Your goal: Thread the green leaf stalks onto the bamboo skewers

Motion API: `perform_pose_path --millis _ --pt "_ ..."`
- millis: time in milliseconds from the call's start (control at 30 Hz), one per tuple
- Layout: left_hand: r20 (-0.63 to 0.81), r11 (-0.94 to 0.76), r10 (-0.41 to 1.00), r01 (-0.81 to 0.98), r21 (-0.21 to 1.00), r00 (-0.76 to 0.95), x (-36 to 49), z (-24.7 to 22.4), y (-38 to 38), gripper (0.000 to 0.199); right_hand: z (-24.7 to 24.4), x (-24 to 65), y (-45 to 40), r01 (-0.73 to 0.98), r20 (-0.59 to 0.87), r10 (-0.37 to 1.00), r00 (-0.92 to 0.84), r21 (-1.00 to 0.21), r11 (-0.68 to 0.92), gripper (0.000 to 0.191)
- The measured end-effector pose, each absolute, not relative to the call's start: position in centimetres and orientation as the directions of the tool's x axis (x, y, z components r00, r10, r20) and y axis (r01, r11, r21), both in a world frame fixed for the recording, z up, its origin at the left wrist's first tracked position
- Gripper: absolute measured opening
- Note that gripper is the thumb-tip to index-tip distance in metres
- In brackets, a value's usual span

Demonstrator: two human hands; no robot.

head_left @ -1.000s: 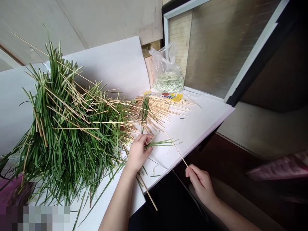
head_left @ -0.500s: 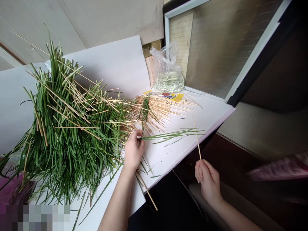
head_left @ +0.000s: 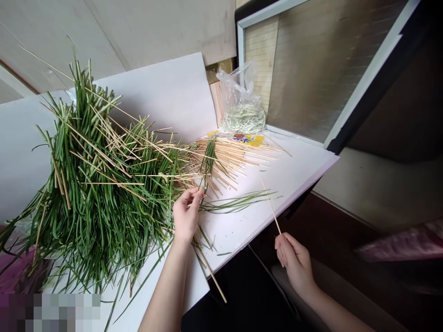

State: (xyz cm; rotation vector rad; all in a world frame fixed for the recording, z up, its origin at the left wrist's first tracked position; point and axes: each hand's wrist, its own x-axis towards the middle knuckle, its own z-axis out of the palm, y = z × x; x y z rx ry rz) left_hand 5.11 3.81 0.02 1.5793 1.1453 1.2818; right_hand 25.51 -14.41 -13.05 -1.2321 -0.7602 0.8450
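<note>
Though pinching a thin wooden stick (head_left: 271, 210) in the fingertips of the right hand (head_left: 294, 263) just past the edge of the white board (head_left: 297, 173) to keep it steady, curled the fingers of the left hand (head_left: 187, 216) nearly shut beside the heap of green grass (head_left: 104, 184) on that board, with no telling if on a blade.

Home room, glass-fronted cabinet (head_left: 304, 69), white boards (head_left: 162, 97)

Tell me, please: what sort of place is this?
Probably an improvised home workspace for handwork: white boards carry a heap of long green leaves, thin wooden sticks, and a clear plastic bag of pale stems.
</note>
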Motion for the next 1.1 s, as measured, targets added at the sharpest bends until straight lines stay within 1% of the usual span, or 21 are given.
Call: perform_pose_path --millis 100,167,333,500,633,733,933,1033,1100 --pt "0.331 -0.337 0.941 0.300 0.892 0.072 4.9 0.1 3.8 0.026 -12.7 25.4 -14.8 0.008 0.146 0.894 0.424 -0.987 0.158 0.040" --pt "0.350 -0.362 0.931 0.370 0.856 0.101 4.9 0.1 3.7 0.027 -12.3 25.4 -14.9 0.075 0.212 0.892 0.399 -0.977 0.198 0.039" --pt "0.385 -0.418 0.908 0.437 0.796 0.168 4.9 0.0 3.8 0.022 -11.9 25.4 -14.9 0.137 0.262 0.884 0.388 -0.965 0.226 0.037" --pt "0.435 -0.454 0.887 0.478 0.752 0.158 4.9 -0.1 3.6 0.018 -12.0 25.3 -15.0 0.172 0.305 0.880 0.365 -0.951 0.258 0.036" --pt "0.405 -0.417 0.906 0.436 0.798 0.125 5.1 0.0 3.5 0.019 -12.1 25.2 -15.1 0.197 0.347 0.872 0.345 -0.935 0.295 0.035" --pt "0.383 -0.399 0.916 0.371 0.839 0.119 5.2 0.2 3.5 0.020 -11.9 25.2 -15.1 0.234 0.370 0.870 0.327 -0.923 0.304 0.034" --pt "0.351 -0.360 0.931 0.104 0.927 0.098 5.2 0.8 3.3 0.022 -11.3 25.2 -14.8 0.272 0.402 0.880 0.255 -0.903 0.334 0.034" --pt "0.306 -0.316 0.944 0.064 0.947 0.123 5.4 1.0 3.1 0.023 -11.3 25.0 -14.7 0.256 0.381 0.904 0.194 -0.909 0.328 0.035" --pt "0.284 -0.299 0.945 0.081 0.951 0.161 5.5 1.0 3.0 0.026 -11.3 25.0 -14.6 0.244 0.343 0.928 0.145 -0.921 0.303 0.035"
